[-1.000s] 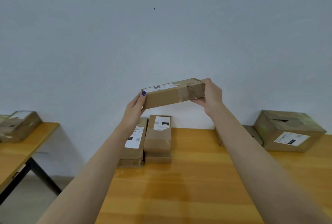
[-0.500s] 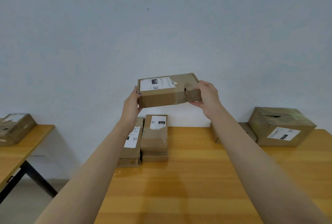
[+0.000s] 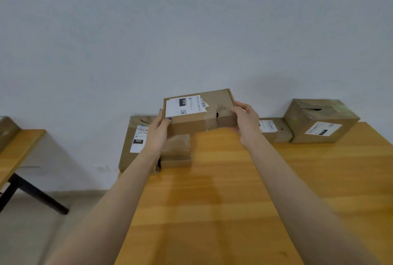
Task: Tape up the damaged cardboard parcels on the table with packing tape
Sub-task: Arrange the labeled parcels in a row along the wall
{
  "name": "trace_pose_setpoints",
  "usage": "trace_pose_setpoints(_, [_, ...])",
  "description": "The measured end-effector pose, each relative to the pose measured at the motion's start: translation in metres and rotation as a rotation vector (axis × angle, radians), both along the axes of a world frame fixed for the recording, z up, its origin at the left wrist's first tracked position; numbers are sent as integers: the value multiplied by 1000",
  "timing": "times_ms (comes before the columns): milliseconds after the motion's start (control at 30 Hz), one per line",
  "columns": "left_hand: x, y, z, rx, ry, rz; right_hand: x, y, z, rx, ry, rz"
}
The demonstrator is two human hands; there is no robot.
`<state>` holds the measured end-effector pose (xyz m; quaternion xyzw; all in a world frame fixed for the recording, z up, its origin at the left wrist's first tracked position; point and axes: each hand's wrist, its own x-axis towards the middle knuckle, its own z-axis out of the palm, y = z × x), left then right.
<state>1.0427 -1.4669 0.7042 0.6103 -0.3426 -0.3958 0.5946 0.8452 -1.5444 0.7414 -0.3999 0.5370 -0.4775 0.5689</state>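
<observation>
I hold a flat cardboard parcel [image 3: 200,111] in the air above the far part of the wooden table [image 3: 223,190]. It has a torn white label on top and a ragged tear near its right end. My left hand [image 3: 158,126] grips its left end, thumb on the top. My right hand [image 3: 244,122] grips its right end from the side and below. No packing tape is in sight.
Two parcels [image 3: 138,137] lie at the table's far left corner, one [image 3: 176,150] partly hidden behind my left arm. A flat parcel [image 3: 274,128] and a larger box [image 3: 321,120] with a slit top stand at the far right. A second table [image 3: 19,145] stands to the left.
The held parcel has come down toward the table and tipped so its labelled top faces me. The view has tilted down, showing more table.
</observation>
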Motion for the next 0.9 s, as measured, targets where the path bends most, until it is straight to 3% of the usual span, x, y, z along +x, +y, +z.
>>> trace_pose_setpoints(400, [-73, -8, -55, 133, -73, -96, -71, 37, -84, 302, -82, -278])
trace_pose_setpoints(600, [-126, -18, -56, 148, -4, -95, -129, 36, -79, 360, -254, -261])
trace_pose_setpoints(900, [-234, -34, -58, 93, 22, -82, -237, 1, -69, 330, -168, -121])
